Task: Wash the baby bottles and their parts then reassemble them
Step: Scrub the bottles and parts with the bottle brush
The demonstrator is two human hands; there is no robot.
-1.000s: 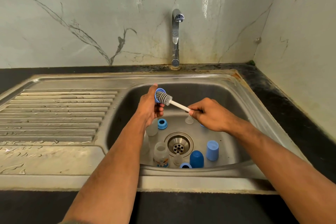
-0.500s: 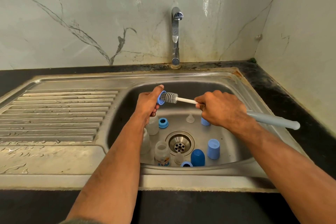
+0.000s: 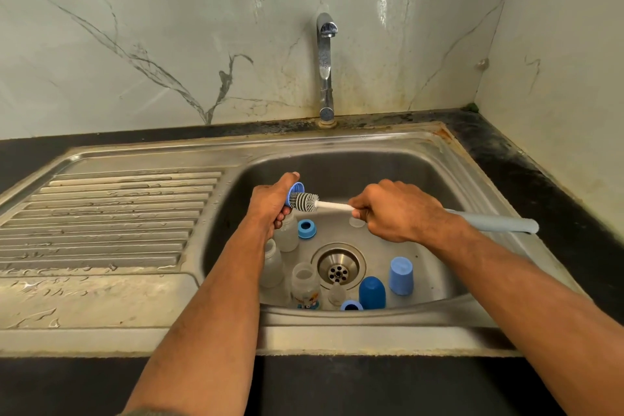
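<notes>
The right hand [image 3: 401, 213] clenched the brush [image 3: 304, 201], lying level, bristles pointing toward the sink's [image 3: 337, 145] left wall. The left hand [image 3: 271, 204] pinched a blue ring [image 3: 296, 188] against them.

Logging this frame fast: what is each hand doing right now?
Left hand: closed, holding the blue ring.
Right hand: closed, gripping the bottle brush by its handle, bristles against the ring.

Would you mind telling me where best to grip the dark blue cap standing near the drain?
Probably from above, thumb and fingers across the rounded sides of the dark blue cap. It stands dome up, rim down on the sink floor, with free space left and right; the near wall crowds a frontal approach.
</notes>
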